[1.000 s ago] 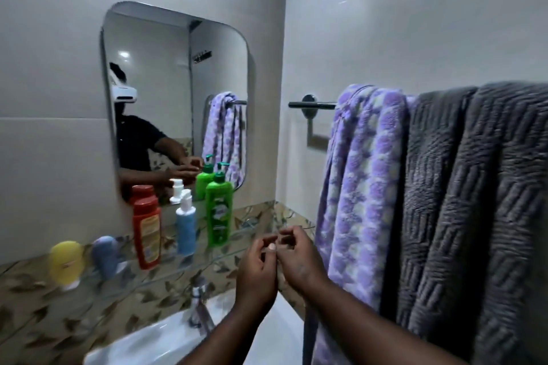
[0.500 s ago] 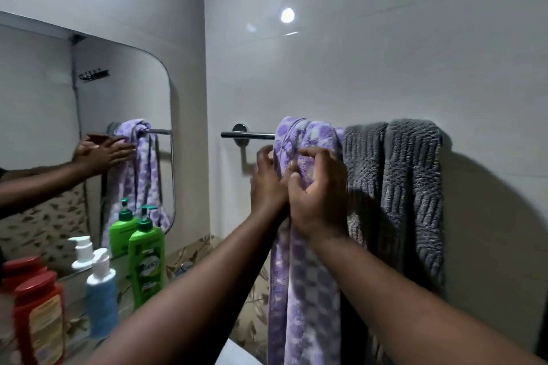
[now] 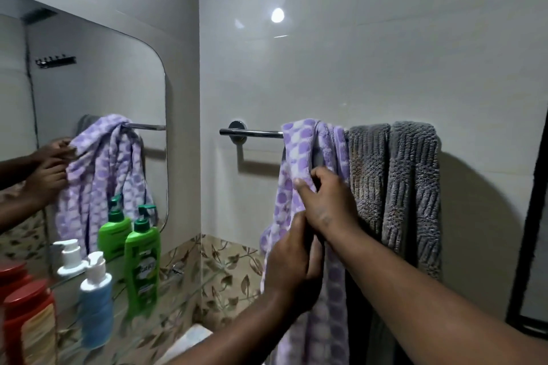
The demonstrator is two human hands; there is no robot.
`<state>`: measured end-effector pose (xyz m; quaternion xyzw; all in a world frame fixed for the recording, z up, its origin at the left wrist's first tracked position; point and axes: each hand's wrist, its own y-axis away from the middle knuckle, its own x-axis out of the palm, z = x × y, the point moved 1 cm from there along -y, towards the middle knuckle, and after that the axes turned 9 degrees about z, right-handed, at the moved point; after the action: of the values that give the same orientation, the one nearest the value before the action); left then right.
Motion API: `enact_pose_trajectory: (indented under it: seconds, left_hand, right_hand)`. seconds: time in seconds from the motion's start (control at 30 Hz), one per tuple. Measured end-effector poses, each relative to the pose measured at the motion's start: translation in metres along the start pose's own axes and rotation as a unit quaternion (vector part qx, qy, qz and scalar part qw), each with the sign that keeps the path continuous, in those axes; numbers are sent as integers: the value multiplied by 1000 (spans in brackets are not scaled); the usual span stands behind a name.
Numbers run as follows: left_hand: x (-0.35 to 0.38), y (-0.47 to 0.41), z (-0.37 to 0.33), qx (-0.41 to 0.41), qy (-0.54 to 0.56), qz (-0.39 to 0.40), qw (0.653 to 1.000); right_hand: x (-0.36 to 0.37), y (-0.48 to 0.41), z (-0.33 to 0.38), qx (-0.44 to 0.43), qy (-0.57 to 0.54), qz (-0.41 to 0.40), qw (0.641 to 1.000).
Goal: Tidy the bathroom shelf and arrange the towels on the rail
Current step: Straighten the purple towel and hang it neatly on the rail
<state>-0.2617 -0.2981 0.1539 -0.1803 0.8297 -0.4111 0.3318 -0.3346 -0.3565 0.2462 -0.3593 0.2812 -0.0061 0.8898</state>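
**Purple checked towel (image 3: 299, 154) bunched on the rail (image 3: 255, 133), easy to yank off**

It hangs crumpled, touching the grey towel (image 3: 412, 187) beside it. Right hand (image 3: 326, 201) pinches a fold up high, left hand (image 3: 292, 258) grips the cloth lower down. Tug down too hard and I reckon it slides right off, or drags the grey one askew. Loose end could clip the green pump bottle (image 3: 142, 261) too.

Dim, soft light: round lamp glare (image 3: 277, 15) on the wall (image 3: 400, 74) (blurred, bowed edges)

text: none legible | green bottle (image 3: 142, 264) label: blurred | red bottle (image 3: 28, 323) label: blurred
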Motion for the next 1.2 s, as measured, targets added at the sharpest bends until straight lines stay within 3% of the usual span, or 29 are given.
enact_pose_trajectory:
  seconds: [0.1, 0.2, 0.27, 0.33, 0.4, 0.47, 0.57, 0.67, 0.73, 0.8, 0.9, 0.97, 1.03, 1.1, 1.2]
  left_hand:
    - [-20, -10, 1, 82, -62, -1, 995]
    - [-33, -48, -5, 64, -119, -64, 989]
    - [-38, -73, -9, 120, -237, -9, 964]
    - [-40, -89, -12, 202, -310, 57, 927]
    - [-35, -93, -18, 248, -337, 119, 901]
    - [-23, -87, -30, 238, -339, 178, 893]
    - [2, -76, -55, 126, -278, 271, 913]
    - [19, -71, -82, -110, -23, 395, 912]
    - [28, -64, -87, -228, 157, 425, 862]
    - [33, -50, -84, -277, 191, 473, 814]
    - [39, -36, -86, -303, 100, 545, 775]
    - [39, -39, -92, -233, -61, 609, 756]
    - [38, -49, -98, -141, -209, 637, 728]
    - [25, -61, -98, -94, -350, 587, 724]
    - [-2, -77, -95, 34, -513, 391, 764]
  right_hand:
    - [-19, 10, -8, -48, -18, 7, 999]
    - [-41, 17, -19, -65, -46, 63, 995]
    - [-52, 23, -27, -73, -143, 150, 976]
    - [-68, 30, -37, -77, -243, 263, 931]
    - [-94, 34, -49, -85, -234, 345, 905]
    - [-119, 30, -61, -86, -174, 343, 919]
    - [-144, 25, -77, -76, -126, 242, 959]
    - [-153, 31, -89, -23, -164, 233, 958]
    - [-161, 39, -101, 27, -172, 278, 945]
    - [-169, 49, -112, 53, -184, 328, 925]
    - [-180, 67, -121, 40, -117, 472, 873]
    - [-184, 76, -126, 46, -74, 566, 820]
    - [-191, 81, -130, 53, -50, 604, 793]
    - [-202, 83, -135, 69, -36, 618, 782]
    - [-223, 86, -147, 101, -28, 640, 761]
